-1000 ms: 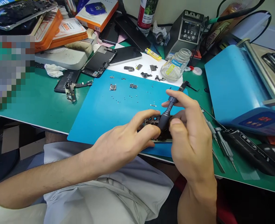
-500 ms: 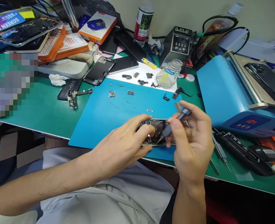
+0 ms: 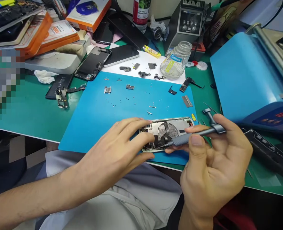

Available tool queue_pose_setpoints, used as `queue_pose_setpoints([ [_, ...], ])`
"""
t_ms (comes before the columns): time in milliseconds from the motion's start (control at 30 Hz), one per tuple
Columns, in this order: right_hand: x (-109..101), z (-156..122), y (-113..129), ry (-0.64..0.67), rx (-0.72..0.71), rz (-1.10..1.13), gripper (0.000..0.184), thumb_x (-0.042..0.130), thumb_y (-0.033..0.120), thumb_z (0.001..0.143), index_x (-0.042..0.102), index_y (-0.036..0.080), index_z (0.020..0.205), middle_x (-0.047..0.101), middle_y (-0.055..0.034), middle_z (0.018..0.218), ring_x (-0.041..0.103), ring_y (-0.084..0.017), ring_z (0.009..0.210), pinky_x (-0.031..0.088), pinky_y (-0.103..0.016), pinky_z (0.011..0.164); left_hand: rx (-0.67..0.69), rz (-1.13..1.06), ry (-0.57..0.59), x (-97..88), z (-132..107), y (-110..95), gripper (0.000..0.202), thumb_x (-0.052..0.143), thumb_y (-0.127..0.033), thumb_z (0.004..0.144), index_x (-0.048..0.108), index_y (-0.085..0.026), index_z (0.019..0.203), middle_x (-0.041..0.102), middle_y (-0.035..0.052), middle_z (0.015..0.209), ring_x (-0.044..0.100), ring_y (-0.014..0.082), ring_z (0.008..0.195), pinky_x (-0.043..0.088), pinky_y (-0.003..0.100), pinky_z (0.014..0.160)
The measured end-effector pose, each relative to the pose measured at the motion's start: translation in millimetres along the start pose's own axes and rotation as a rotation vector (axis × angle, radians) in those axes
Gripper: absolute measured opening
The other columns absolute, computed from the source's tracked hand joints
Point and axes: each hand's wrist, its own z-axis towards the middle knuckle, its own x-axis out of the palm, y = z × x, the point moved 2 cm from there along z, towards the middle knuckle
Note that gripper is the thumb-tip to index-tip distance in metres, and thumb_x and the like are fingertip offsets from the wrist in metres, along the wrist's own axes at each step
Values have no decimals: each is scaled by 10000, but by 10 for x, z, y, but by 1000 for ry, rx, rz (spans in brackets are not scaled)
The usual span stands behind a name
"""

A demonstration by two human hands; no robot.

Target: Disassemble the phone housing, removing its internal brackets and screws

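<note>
An opened phone body (image 3: 173, 129) lies on the blue mat (image 3: 107, 115) near its front edge, its insides showing. My left hand (image 3: 117, 150) rests on the phone's left end, fingers spread over it, pressing it down. My right hand (image 3: 213, 163) is closed round a grey precision screwdriver (image 3: 191, 136). The screwdriver lies almost level, its tip pointing left into the phone's lower middle. Small screws and metal brackets (image 3: 129, 87) are scattered on the mat beyond the phone.
A blue roller machine (image 3: 247, 73) stands at right, a black tool (image 3: 268, 151) and tweezers in front of it. A glass jar (image 3: 176, 61), a soldering station (image 3: 188, 22), a bottle, phone screens (image 3: 92, 64) and orange boxes (image 3: 57, 32) crowd the back of the green table.
My right hand has drawn back to the right and tipped the screwdriver from upright to almost level. More of the phone body is uncovered. My left hand stays on the phone.
</note>
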Motion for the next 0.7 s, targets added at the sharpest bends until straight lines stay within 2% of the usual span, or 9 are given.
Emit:
queue_pose_setpoints([
  [167, -6, 10, -21, 77, 7, -57, 504, 755, 173, 1002, 661, 313, 1477, 725, -55, 1125, 722, -174, 817, 693, -304, 594, -26, -33, 4, 14, 19, 27, 181, 643, -372, 1118, 600, -233, 1227, 642, 99, 1509, 581, 272, 1412, 533, 432, 1152],
  [333, -18, -1, -23, 64, 26, -26, 505, 772, 161, 987, 685, 320, 1458, 732, -61, 1118, 735, -192, 854, 690, -292, 576, -38, -50, 18, 2, 25, 34, 193, 642, -375, 1122, 594, -232, 1242, 633, 89, 1515, 563, 259, 1407, 512, 410, 1136],
  [567, -27, 0, -13, -15, 98, -7, 452, 759, 228, 1015, 672, 292, 1454, 734, -51, 1077, 741, -169, 805, 702, -279, 596, -44, -94, 33, -37, 36, 30, 163, 632, -365, 1129, 622, -234, 1226, 623, 84, 1521, 549, 242, 1412, 494, 396, 1130],
  [700, -30, 4, -31, 18, 61, -14, 477, 793, 198, 989, 685, 289, 1445, 747, -50, 1086, 753, -170, 846, 690, -248, 585, -14, -58, 26, -37, 63, 16, 157, 609, -366, 1139, 656, -231, 1205, 648, 82, 1479, 565, 261, 1378, 504, 417, 1109],
])
